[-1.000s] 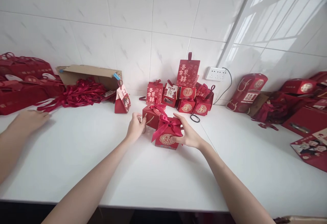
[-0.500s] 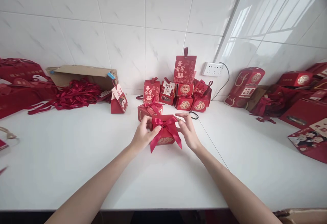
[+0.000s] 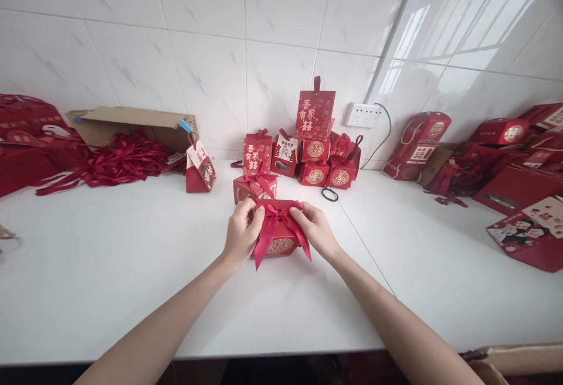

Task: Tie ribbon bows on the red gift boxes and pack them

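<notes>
A red gift box (image 3: 280, 246) with a round gold emblem stands on the white table, a glossy red ribbon bow (image 3: 280, 214) tied across its upper front. The ribbon's two tails hang down over the box front. My left hand (image 3: 243, 231) pinches the left side of the bow between thumb and fingers. On the other side, my right hand (image 3: 315, 228) pinches the bow's right loop. Right behind stands another ribboned red box (image 3: 255, 188), partly hidden.
Several red boxes (image 3: 315, 174) are stacked by the wall. At left are a small pink-and-red box (image 3: 201, 169) and a cardboard box (image 3: 136, 116) with red ribbons (image 3: 127, 159). A black ring (image 3: 329, 194) lies behind my right hand; red packages (image 3: 505, 188) fill the right side.
My right hand has closed from spread fingers onto the bow's right loop. My left hand has shifted its hold to the bow's left side. The camera view has moved slightly.
</notes>
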A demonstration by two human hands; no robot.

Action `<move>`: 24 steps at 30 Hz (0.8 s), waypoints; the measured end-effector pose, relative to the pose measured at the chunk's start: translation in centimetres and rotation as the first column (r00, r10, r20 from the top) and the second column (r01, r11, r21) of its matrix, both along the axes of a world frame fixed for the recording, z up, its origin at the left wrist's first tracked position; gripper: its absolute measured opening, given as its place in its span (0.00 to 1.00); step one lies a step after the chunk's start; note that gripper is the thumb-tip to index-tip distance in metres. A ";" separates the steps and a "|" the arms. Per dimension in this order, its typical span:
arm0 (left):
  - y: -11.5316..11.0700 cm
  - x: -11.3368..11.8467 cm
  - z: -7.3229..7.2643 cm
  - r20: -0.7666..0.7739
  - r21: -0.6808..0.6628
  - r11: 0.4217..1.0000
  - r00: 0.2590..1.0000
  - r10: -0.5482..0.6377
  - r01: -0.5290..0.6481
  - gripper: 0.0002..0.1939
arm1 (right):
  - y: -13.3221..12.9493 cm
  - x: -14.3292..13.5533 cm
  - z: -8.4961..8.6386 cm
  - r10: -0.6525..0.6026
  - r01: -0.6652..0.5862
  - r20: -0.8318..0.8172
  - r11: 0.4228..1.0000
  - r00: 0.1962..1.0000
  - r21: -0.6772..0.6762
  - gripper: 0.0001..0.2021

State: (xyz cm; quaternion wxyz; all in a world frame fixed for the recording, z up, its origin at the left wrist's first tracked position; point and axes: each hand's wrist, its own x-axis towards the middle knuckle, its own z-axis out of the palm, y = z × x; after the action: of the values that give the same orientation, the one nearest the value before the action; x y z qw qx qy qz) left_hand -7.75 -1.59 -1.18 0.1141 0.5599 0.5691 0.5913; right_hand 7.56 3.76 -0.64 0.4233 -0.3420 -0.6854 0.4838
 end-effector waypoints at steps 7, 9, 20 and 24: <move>-0.1 0.0 -0.3 -0.233 0.277 0.961 0.971 0.053 0.014 0.12 | -0.3 0.0 0.0 -0.127 0.128 -0.043 0.991 0.991 0.042 0.19; 0.0 -0.1 -0.6 -0.261 0.314 0.949 0.964 0.059 0.027 0.11 | -0.4 0.0 -0.2 -0.142 0.150 -0.099 0.986 0.985 0.080 0.17; 1.0 -1.0 -1.8 -0.202 0.136 0.990 0.979 -0.009 0.037 0.12 | 1.4 0.8 -2.0 -0.076 0.093 -0.084 0.973 0.994 0.211 0.18; 0.7 -1.0 -1.7 -0.186 0.156 0.987 0.982 -0.014 0.043 0.12 | 1.2 0.8 -2.2 -0.036 0.053 -0.100 0.985 0.994 0.165 0.19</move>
State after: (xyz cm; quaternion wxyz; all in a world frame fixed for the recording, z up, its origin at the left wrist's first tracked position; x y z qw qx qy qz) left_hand -8.71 -0.88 -2.91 0.0242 0.6276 0.5200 0.5789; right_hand 8.35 4.99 -2.85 0.4939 -0.2967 -0.6946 0.4308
